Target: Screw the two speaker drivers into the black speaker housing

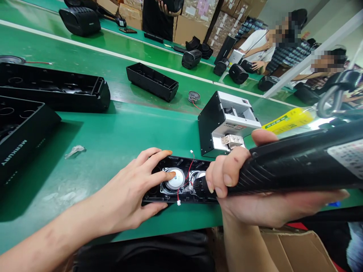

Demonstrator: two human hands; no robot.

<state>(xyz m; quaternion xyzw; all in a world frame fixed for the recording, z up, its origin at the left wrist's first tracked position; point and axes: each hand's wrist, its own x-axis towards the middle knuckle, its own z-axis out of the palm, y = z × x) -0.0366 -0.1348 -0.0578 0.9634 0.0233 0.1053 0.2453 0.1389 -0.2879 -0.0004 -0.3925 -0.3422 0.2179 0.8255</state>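
My left hand [141,185] spans the left end of a black speaker housing [161,200] on the green bench. Its thumb is at the near edge, other fingers at the far edge, and one fingertip presses a round silver speaker driver [175,179]. My right hand [227,177] is wrapped round a black electric screwdriver [289,158]. The screwdriver's nose points down-left into the housing, over a second driver [200,175] that it partly covers; the bit's tip cannot be made out. Thin red and black wires [190,166] with white plugs cross the housing. My right hand hides the housing's right end.
A screw feeder [227,121] stands just beyond my right hand. Open black housings [51,88] lie at left, another housing [151,81] farther back, near a loose driver [194,96]. A crumpled plastic scrap [75,151] lies left. Co-workers sit across the bench among black speakers [79,20].
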